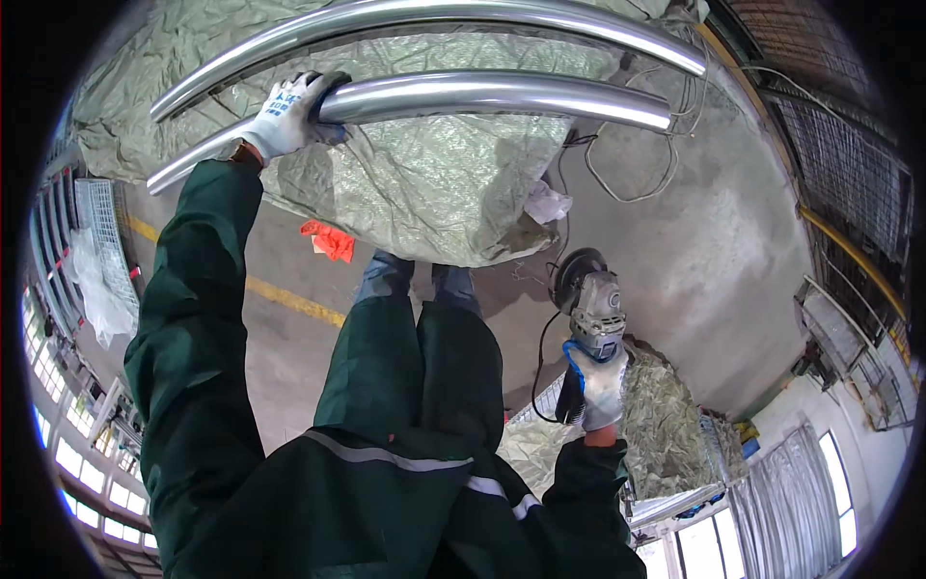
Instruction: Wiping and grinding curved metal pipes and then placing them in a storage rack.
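Observation:
My left hand (291, 111), in a white and grey work glove, is wrapped over the nearer of two shiny metal tubes (492, 95). The farther tube (434, 13) lies alongside it, a short gap away. Both rest on a crumpled grey-green woven sheet (424, 183). Low on my right, my gloved right hand (602, 386) is closed round the body of an angle grinder (598, 309). Its dark round disc (579, 275) points away from me, apart from the tubes. A black cord loops beside the grinder; whether the disc spins I cannot tell.
An orange-red cloth (329, 240) lies on the floor near my feet. Loose cable (632, 198) coils beyond the tubes' right ends. A second covered stack (666, 415) stands behind my right hand. Wire mesh racks (101, 227) line the left, with mesh panels (849, 145) on the right.

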Demonstrator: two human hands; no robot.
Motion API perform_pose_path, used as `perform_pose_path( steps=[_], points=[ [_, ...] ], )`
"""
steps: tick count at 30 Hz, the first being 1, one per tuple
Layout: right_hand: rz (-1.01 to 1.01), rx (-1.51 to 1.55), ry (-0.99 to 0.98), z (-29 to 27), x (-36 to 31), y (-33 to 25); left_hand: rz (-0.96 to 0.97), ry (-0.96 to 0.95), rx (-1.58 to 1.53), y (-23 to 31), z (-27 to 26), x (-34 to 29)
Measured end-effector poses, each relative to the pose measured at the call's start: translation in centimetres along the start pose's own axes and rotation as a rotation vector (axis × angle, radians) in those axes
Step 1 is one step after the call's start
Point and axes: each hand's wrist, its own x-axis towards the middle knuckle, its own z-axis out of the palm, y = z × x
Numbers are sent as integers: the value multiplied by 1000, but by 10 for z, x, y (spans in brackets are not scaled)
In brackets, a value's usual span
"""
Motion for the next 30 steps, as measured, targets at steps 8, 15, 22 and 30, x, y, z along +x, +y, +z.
perform_pose_path(
  steps=[8,15,22,30],
  points=[
    [-27,-114,-30,9,5,-14,-142,191,173,11,2,-18],
    [20,-141,-37,21,6,-10,-187,229,82,-23,14,-12],
    [-13,-167,-71,41,-2,-26,-284,245,3,-20,13,-3],
    [-47,-252,-41,60,-10,-54,-248,403,-36,-16,21,-10]
  ],
)
